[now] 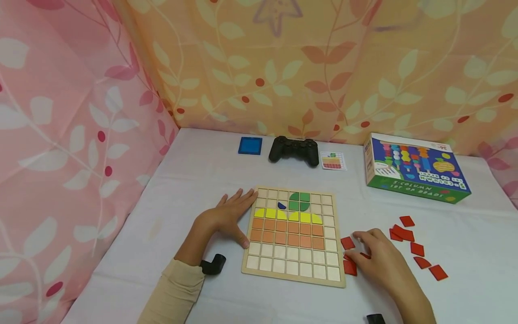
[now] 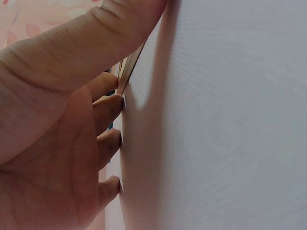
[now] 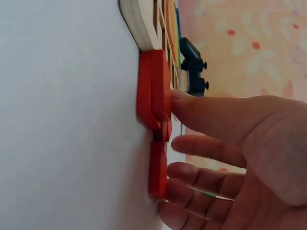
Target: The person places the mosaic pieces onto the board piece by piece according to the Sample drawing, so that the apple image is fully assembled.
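The near red tiles (image 1: 350, 268) lay in a small cluster on the counter (image 1: 198, 166), just beside the lower right edge of the wooden board (image 1: 279, 266). They were squarish, with no clear long axis. The right hand (image 1: 378, 257) was the nearer one by far; it reached over them from the right, so the tiles sat between its palm and the board, whose two lowest rows were bare. Its thumb touched a tile in a little stack, the fingers loosely bent and the grip apart, clamped on nothing I could make out. More red tiles (image 1: 417, 249) were scattered beyond that hand's other side. The left hand (image 1: 230, 218) was spread at the board's left edge, well apart from the cluster. Farther back lay a black controller (image 1: 294, 150) and a picture card (image 1: 333, 160).
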Demonstrator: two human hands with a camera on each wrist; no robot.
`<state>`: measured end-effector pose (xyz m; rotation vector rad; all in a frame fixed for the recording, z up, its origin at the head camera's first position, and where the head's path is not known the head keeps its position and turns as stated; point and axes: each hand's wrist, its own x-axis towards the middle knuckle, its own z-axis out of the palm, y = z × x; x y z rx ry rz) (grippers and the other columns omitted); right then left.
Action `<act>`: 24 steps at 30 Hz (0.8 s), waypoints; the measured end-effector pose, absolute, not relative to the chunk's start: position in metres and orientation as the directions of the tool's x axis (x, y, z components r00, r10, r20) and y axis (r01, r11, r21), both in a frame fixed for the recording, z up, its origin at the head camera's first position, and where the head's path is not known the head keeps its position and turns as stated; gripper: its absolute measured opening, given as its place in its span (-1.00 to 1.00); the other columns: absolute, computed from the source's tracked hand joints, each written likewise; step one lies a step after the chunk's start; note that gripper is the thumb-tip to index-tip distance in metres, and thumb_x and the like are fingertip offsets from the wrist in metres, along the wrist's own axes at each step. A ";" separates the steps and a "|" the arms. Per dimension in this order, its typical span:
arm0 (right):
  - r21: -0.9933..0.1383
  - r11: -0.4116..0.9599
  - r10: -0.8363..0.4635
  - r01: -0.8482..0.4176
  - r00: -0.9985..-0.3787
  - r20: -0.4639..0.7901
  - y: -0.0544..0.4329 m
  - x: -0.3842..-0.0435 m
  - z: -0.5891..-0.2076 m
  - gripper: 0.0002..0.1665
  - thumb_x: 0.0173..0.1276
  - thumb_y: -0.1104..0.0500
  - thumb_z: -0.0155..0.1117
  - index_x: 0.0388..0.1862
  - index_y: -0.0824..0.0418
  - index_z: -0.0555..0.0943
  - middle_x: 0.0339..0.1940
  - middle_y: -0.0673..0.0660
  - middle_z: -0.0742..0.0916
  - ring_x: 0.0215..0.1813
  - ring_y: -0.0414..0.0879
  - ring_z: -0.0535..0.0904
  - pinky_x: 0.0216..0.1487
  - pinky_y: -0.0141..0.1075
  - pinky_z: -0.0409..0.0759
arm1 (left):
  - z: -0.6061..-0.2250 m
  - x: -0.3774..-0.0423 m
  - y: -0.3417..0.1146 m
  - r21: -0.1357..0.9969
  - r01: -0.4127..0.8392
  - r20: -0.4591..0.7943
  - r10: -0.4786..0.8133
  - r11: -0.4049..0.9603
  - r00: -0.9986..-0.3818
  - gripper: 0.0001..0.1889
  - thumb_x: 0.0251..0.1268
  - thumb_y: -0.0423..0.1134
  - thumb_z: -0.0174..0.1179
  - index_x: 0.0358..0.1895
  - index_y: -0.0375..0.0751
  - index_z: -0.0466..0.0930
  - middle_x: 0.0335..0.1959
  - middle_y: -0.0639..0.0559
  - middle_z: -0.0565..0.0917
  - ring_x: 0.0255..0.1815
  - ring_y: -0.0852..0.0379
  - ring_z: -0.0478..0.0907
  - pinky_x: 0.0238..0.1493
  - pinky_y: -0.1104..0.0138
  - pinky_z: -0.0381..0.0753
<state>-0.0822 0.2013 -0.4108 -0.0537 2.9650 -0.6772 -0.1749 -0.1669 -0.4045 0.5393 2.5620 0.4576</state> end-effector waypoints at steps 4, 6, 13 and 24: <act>-0.454 0.890 -0.074 -0.041 -0.996 -0.055 0.195 -0.086 -0.413 -0.51 0.15 0.12 0.59 0.02 0.29 0.70 -0.29 0.11 0.57 -0.34 -0.05 0.41 -0.45 -0.29 0.43 | -0.405 -0.174 -0.167 0.409 0.287 -0.382 0.448 0.866 -0.808 0.46 -0.39 0.21 0.66 0.65 0.06 -0.15 0.65 0.10 -0.16 0.63 -0.01 -0.38 0.53 -0.09 -0.35; -0.475 0.879 -0.070 -0.032 -0.996 -0.063 0.192 -0.088 -0.414 -0.60 0.16 0.17 0.58 -0.04 0.29 0.71 -0.32 0.10 0.56 -0.33 -0.05 0.42 -0.42 -0.28 0.46 | -0.404 -0.174 -0.168 0.409 0.285 -0.382 0.446 0.867 -0.809 0.47 -0.39 0.21 0.67 0.65 0.06 -0.16 0.65 0.10 -0.16 0.63 0.00 -0.38 0.53 -0.08 -0.36; -0.531 0.846 -0.028 0.044 -0.992 -0.127 0.191 -0.091 -0.408 -0.72 0.18 0.22 0.56 -0.23 0.23 0.61 -0.46 0.05 0.56 -0.39 -0.05 0.45 -0.44 -0.28 0.51 | -0.404 -0.174 -0.168 0.411 0.287 -0.381 0.449 0.865 -0.808 0.47 -0.40 0.21 0.66 0.65 0.05 -0.15 0.65 0.09 -0.15 0.63 0.00 -0.37 0.53 -0.09 -0.34; -0.587 0.810 -0.045 -0.005 -0.998 -0.053 0.182 -0.097 -0.394 -0.84 0.30 0.31 0.42 -0.14 0.25 0.68 -0.31 0.05 0.73 -0.31 -0.06 0.56 -0.26 -0.22 0.69 | -0.405 -0.175 -0.167 0.406 0.295 -0.377 0.452 0.865 -0.808 0.47 -0.39 0.22 0.66 0.65 0.06 -0.15 0.65 0.10 -0.16 0.63 0.00 -0.38 0.53 -0.08 -0.35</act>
